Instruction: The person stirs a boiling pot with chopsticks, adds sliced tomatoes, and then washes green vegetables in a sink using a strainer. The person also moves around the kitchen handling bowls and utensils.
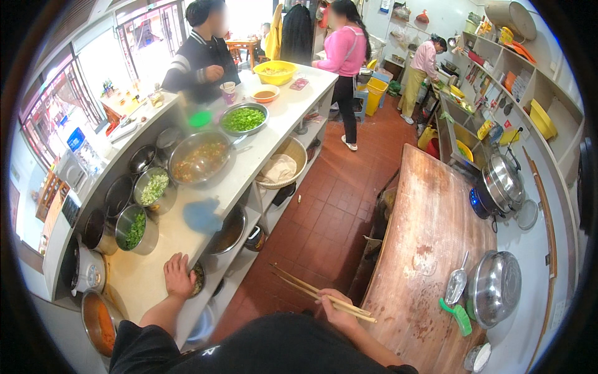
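Observation:
My left hand (177, 276) rests palm down on the edge of the pale counter (154, 271), its fingers a little apart and nothing in it. In my right hand (338, 311) is a pair of long wooden chopsticks (299, 289), their thin ends pointing left over the tiled floor. Beyond my left hand lies a blue cloth (202, 216). Steel pots of chopped green herbs (135, 230) and chopped scallion (154, 189) stand along the counter's back. Farther on are a large steel bowl of diced food in liquid (201, 159) and a steel bowl of chopped greens (243, 119).
A wooden worktable (420, 243) on my right holds a metal scoop (456, 283), a green brush (460, 318) and an upturned steel basin (496, 289). A steel pot (100, 322) with orange-red contents sits at lower left. Three people stand farther off, one across the counter.

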Tool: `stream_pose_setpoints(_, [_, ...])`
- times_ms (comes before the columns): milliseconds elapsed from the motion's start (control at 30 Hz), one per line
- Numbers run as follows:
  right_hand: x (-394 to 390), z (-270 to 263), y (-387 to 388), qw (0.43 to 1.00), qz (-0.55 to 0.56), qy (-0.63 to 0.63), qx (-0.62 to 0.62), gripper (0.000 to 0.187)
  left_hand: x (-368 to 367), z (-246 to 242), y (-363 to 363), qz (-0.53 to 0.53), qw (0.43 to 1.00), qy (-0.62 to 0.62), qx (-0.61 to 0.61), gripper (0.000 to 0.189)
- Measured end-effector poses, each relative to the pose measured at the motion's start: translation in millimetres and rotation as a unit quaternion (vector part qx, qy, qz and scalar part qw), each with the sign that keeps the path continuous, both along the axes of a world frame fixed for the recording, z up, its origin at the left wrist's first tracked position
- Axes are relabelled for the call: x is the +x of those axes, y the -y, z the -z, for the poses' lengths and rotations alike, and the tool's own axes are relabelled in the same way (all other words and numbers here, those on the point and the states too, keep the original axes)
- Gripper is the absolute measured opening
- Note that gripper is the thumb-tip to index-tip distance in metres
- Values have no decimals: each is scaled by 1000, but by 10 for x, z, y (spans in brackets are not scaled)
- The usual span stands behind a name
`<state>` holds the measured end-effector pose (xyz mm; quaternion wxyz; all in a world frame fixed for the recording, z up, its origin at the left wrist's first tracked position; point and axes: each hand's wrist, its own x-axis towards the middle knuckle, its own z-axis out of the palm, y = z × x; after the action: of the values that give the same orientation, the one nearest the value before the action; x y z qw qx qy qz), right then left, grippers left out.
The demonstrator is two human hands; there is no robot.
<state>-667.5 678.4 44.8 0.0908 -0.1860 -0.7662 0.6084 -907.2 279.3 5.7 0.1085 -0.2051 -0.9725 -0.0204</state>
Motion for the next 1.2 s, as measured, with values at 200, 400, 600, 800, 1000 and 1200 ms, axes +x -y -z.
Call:
stream_pose_setpoints(200, [6,16,37,1000,7,-1,-1,16,-11,14,3,1,1000,-4,0,57])
stream_pose_setpoints(400, [17,59,89,1000,13,-14,-16,16,-2,-6,2,-2,1000,5,2,57])
stream_pose_setpoints(600, [47,-51,137,1000,4,0,-11,16,22,-11,-4,-2,1000,2,1,60])
stream_pose_setpoints(800, [164,-148,211,1000,29,-4,5,16,30,-40,-10,-1,1000,16,3,59])
stream_pose_setpoints(1000, [356,-188,366,996,76,-35,18,15,42,-43,40,16,1000,13,-4,60])
stream_pose_setpoints(1200, [615,-242,711,992,112,-45,45,14,75,-77,112,30,999,15,20,61])
